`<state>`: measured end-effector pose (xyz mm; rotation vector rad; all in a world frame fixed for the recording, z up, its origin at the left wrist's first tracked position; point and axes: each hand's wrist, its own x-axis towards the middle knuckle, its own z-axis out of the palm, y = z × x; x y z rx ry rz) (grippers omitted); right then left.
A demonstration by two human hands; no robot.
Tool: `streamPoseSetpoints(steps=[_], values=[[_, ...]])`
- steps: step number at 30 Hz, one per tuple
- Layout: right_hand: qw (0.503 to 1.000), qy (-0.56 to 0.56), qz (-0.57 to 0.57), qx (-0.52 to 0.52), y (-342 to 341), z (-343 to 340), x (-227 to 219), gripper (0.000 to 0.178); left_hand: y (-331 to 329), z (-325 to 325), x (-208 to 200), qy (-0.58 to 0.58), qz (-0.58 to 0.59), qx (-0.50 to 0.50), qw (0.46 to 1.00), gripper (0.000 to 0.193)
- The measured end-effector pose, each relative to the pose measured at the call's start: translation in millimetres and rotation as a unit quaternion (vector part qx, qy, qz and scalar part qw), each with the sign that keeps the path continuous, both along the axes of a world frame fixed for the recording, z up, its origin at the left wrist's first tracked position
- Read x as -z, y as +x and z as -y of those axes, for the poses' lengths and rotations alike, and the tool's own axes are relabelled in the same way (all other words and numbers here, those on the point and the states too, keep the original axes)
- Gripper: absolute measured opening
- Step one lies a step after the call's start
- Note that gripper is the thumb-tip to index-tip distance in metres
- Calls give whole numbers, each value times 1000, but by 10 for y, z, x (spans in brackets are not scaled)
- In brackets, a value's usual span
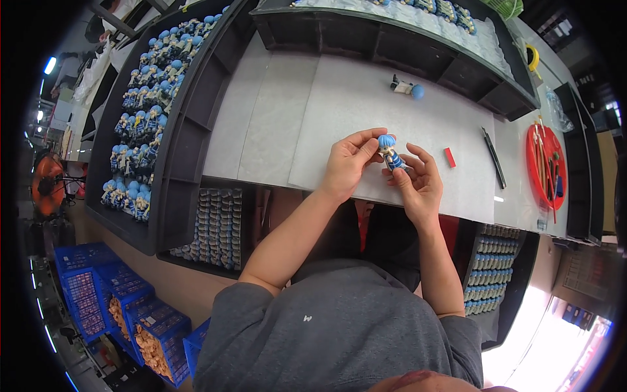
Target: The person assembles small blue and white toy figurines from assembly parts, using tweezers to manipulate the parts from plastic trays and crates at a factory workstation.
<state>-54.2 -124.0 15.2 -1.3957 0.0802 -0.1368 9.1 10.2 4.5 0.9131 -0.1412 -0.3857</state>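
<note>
Above the near edge of the white work surface, a small blue-haired figurine [391,157] in a blue outfit is held upright between my two hands. My left hand [348,162] pinches its head from the left side with thumb and forefinger. From the right, my right hand [420,183] grips the lower end of the figurine with thumb and fingers. A second blue-haired figurine [406,87] lies on its side farther back on the table. Close to my right hand is a small red block [449,157].
A black tray [176,150] packed with figurines stands at the left, another black tray [392,39] at the back. Toward the right lie a black pen-like tool [494,158] and a red dish [532,140] with brushes. Trays of parts [486,271] sit below the table; blue crates [121,281] stand lower left.
</note>
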Motion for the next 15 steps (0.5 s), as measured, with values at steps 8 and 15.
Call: streamPoseSetpoints(steps=[8, 15], values=[[993, -72, 74, 53, -2, 1, 129, 53, -29, 3, -27, 75, 53, -1, 996, 27], [994, -68, 73, 36, 7, 1, 25, 65, -19, -20, 25, 28, 46, -1, 999, 32]])
